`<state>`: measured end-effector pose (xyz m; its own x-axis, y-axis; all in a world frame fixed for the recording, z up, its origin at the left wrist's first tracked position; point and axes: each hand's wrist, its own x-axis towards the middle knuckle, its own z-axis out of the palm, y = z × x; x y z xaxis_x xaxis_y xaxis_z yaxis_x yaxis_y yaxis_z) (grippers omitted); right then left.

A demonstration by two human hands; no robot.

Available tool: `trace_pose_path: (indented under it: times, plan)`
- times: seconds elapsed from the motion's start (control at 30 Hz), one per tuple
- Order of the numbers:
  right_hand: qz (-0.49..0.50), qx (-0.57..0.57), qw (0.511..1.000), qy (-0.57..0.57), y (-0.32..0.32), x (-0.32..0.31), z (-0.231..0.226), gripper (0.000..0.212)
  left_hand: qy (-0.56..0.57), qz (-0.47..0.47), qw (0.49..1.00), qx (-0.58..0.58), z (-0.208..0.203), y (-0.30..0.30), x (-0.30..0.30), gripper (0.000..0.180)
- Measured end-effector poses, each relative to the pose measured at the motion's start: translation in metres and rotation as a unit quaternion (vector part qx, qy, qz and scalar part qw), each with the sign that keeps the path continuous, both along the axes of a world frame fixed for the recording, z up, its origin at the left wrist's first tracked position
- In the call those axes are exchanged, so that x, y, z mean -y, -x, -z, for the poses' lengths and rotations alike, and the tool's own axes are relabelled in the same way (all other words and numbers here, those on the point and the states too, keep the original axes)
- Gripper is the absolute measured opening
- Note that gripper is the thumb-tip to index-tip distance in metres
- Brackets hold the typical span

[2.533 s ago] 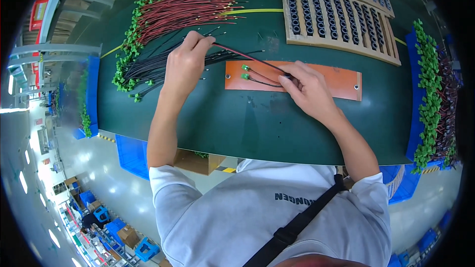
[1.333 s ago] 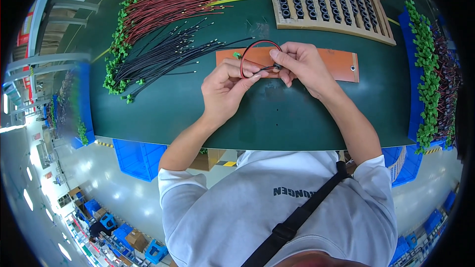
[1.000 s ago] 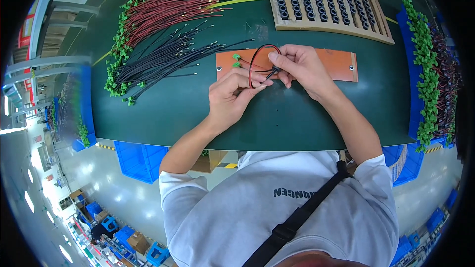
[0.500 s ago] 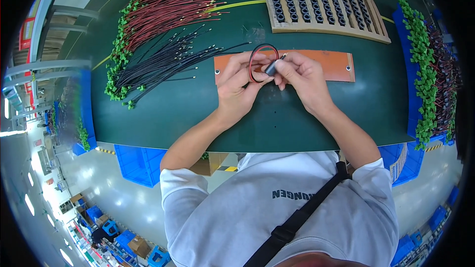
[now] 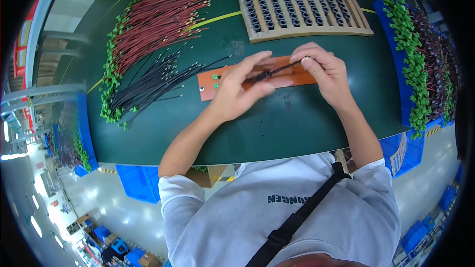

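Note:
My left hand (image 5: 242, 89) and my right hand (image 5: 324, 71) hold a thin wire pair (image 5: 279, 70), red and black, stretched between them over an orange board (image 5: 208, 83) on the green table (image 5: 277, 123). The left fingers pinch the wires near the middle, where a small dark piece sits on them. My right fingertips grip the far end. Two small green connectors (image 5: 215, 80) lie on the left part of the board.
Loose black wires (image 5: 148, 86) and red wires (image 5: 163, 22) with green connectors lie at the left. A wooden rack of black cylinders (image 5: 302, 10) stands behind the board. Finished wires with green connectors (image 5: 413, 59) fill a blue bin at the right.
The wire, looped between my hands half a second ago, is now pulled out straight. My right hand has moved to the right, away from the left.

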<state>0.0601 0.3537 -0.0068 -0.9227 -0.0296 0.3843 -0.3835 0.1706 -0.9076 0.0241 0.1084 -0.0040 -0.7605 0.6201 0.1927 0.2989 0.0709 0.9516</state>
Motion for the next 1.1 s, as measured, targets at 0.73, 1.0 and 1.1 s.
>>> trace_pose_path:
  times: [0.73,1.0,1.1]
  plan:
    - [0.013,0.161,0.969,0.188,-0.006,0.006,0.018,0.027,-0.055,0.011,0.979,0.195,0.024,0.012,-0.028,0.013]
    - [-0.013,0.205,0.967,0.151,-0.008,0.011,0.014,0.022,-0.045,0.028,0.979,0.196,0.024,0.009,-0.027,0.014]
    - [-0.016,0.217,0.963,0.157,-0.008,0.008,0.019,0.022,-0.026,0.028,0.98,0.194,0.022,0.009,-0.027,0.016]
